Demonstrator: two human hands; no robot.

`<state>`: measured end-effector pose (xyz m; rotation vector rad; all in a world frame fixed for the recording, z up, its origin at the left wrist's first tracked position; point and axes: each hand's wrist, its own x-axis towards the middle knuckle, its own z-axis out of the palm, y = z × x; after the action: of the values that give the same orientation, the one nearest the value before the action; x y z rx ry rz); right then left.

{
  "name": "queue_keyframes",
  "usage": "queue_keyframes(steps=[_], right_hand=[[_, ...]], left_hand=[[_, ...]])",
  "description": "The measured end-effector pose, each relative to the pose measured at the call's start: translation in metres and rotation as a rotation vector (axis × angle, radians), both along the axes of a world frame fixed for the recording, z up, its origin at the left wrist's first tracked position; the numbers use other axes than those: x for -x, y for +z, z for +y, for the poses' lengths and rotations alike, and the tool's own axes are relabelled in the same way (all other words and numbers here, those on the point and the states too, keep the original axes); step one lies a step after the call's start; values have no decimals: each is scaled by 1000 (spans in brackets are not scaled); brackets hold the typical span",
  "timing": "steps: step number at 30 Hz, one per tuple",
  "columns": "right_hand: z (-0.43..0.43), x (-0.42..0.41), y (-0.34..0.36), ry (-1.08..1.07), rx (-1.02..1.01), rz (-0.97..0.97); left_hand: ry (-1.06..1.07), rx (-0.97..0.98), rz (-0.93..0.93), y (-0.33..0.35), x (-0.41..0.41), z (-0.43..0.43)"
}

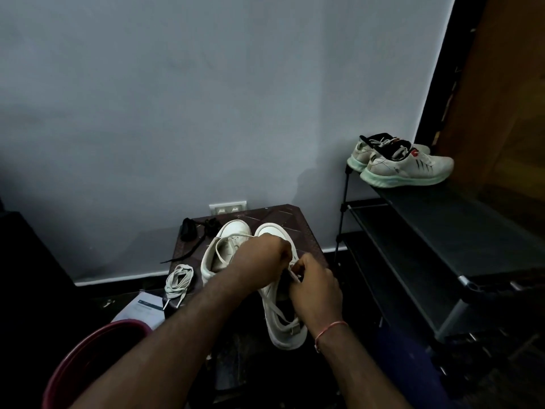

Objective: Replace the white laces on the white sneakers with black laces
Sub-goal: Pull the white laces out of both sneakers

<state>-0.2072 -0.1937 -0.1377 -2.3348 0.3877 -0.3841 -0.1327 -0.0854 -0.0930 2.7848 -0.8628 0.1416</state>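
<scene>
Dim room, head view looking down on a small dark brown table (298, 222) set against a grey wall.

Two white sneakers stand on it side by side with toes to the wall. We see the left sneaker (219, 255) further back, with a slack loop of lace over its opening. The right sneaker (281, 326) is nearer to us, its heel at the table's front edge.

Both hands meet over the eyelets of the right sneaker. The left hand (261, 256) reaches across the left sneaker, fingers curled tight and bunched on the white lace (277, 312) at the eyelet row; the knuckles partly hide the contact. The right hand (314, 287) is just beside it, thumb and fingers pinching a short run of the same lace. The rest of this lace lies slack across the shoe's opening toward the heel. We note a red thread band (330, 327) on the right wrist.

A coiled white lace (178, 280) lies on the table's left front corner. The black laces (190, 230) sit bundled at the back left, untouched, with one strand trailing off the edge.

Right of the table is a dark shoe rack (460, 231), with a pair of pale running shoes (410, 166) with mint soles on its top shelf. A red tub (76, 358) and a paper booklet (144, 309) lie at lower left. A wall socket (227, 207) shows behind the table.
</scene>
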Motion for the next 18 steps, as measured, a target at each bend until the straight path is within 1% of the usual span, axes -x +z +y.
queue_keyframes(steps=[1, 2, 4, 5, 6, 7, 8, 10, 11, 12, 15, 18], right_hand=[[-1, 0, 0, -11, -13, -1], [-1, -1, 0, -21, -31, -5], [-2, -3, 0, -35, -73, -16], [-2, -4, 0, -40, -88, -18], [-1, -4, -1, -43, -93, -18], [0, -5, -1, -45, -85, -18], [0, -5, -1, -48, -74, -20], [0, -5, -1, -49, -78, -20], [-1, -6, 0, -44, -93, -13], [-2, -6, 1, -29, -107, 1], [-4, -6, 4, 18, -178, 22], [-7, -3, 2, 81, -320, -31]], left_hand=[[41, 98, -9, -1, 0, -1], [107, 268, 24, -3, -2, 0], [270, 684, 174, -3, -6, 3], [332, 834, 248, -2, -7, 5], [358, 921, 295, 0, -6, 7], [361, 953, 305, 2, -3, 9], [356, 941, 259, 4, 2, 9], [337, 895, 76, 4, 21, 11], [293, 887, 0, 2, 32, 11], [246, 859, -42, -4, 43, 11], [212, 661, -70, -32, 57, 13], [250, 567, -20, -50, 55, 15]])
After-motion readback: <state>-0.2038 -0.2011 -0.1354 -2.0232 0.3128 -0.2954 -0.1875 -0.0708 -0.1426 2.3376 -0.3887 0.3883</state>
